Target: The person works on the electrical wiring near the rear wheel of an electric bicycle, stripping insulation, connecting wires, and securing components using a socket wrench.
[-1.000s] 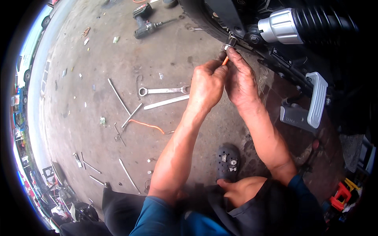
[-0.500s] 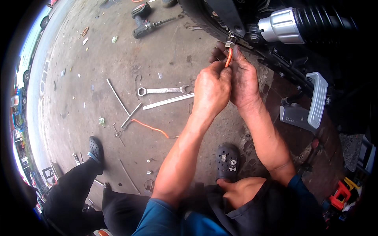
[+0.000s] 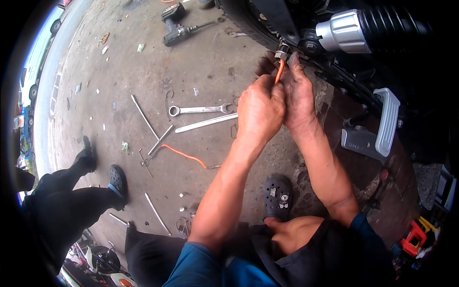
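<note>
My left hand (image 3: 260,107) is closed around a thin orange cable or coated rod (image 3: 279,71), whose upper end meets a metal nut-like fitting (image 3: 281,53) beside the motorcycle wheel (image 3: 246,28). Just right of it, my right hand (image 3: 300,95) is turned palm up, its thumb raised beside the fitting. Its darkened fingers reach out behind the orange piece and spread past it on the left, partly hidden by my left hand. Whether they touch the fitting I cannot tell.
A combination wrench (image 3: 200,110), a long flat bar (image 3: 205,123), a T-handle wrench (image 3: 150,126) and another orange cord (image 3: 184,155) lie on the floor at left. An impact driver (image 3: 179,28) lies farther off. Right are a shock absorber (image 3: 344,31) and footrest (image 3: 388,122). A person's legs (image 3: 71,201) stand left.
The other person's second foot has come into view at the left. My right thumb has lifted slightly from the fitting. Both hands stay in nearly the same place.
</note>
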A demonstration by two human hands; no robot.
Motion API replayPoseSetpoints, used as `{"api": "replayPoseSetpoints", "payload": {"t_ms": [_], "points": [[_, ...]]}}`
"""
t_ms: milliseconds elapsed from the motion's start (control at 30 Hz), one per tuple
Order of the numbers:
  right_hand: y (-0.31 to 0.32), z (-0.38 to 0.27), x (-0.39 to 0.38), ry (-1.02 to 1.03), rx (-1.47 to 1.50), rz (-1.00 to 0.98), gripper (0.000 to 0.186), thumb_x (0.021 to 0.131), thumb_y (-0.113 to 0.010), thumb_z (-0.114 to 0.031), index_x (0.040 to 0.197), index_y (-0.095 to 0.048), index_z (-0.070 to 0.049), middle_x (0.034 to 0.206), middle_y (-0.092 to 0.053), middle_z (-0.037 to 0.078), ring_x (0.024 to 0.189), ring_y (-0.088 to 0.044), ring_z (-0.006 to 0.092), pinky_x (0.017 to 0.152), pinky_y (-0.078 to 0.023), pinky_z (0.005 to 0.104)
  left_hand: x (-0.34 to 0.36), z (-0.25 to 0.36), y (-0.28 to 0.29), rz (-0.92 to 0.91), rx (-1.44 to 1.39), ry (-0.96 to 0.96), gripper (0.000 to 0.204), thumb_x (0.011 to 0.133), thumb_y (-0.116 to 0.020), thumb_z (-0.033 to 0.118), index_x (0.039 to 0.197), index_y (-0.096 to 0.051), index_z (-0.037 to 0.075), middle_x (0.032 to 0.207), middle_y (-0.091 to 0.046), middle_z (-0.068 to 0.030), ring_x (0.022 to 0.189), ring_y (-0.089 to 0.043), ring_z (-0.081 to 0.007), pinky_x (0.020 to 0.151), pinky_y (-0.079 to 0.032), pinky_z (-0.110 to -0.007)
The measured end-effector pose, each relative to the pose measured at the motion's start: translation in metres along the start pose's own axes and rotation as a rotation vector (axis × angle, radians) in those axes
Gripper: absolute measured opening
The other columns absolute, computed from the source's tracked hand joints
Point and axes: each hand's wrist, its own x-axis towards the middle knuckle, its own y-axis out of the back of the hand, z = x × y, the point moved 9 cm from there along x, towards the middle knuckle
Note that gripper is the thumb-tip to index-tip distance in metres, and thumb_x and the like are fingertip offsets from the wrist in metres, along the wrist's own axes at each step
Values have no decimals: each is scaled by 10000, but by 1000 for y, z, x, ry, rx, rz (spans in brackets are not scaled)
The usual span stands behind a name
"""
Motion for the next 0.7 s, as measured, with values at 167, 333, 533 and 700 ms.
{"api": "replayPoseSetpoints", "payload": {"t_ms": [167,333,533,700], "points": [[8,-4,5,40,-113,-55,412,982,-450,-421,1121,-571,-53,1048,-615,82,972,-583,196,888,-462,336,-2,1,2,77,-14,-73,276,844,-572,208,988,-634,-19,840,-651,-268,854,-633,-441,782,-484,-485],[4,-13,2,84,-150,-19,391,996,-425,-398,1136,-569,-62,1065,-612,55,1012,-560,167,917,-431,315,-3,10,4,242,-97,-200,313,829,-612,138,1082,-602,-46,977,-664,-218,893,-662,-296,793,-494,-359],[24,-20,5,101,-41,-72,387,1016,-383,-340,1196,-545,-38,1165,-583,59,1075,-542,180,976,-403,321,18,16,-6,335,-195,-169,347,801,-652,143,1073,-575,-58,940,-668,-173,871,-651,-246,801,-499,-340],[16,-26,1,106,-62,-117,391,1026,-347,-315,1215,-533,-27,1166,-580,66,1079,-535,174,967,-404,315,23,11,-13,353,-402,-113,309,774,-675,119,990,-584,-82,850,-661,-174,785,-638,-219,728,-505,-324]]}}
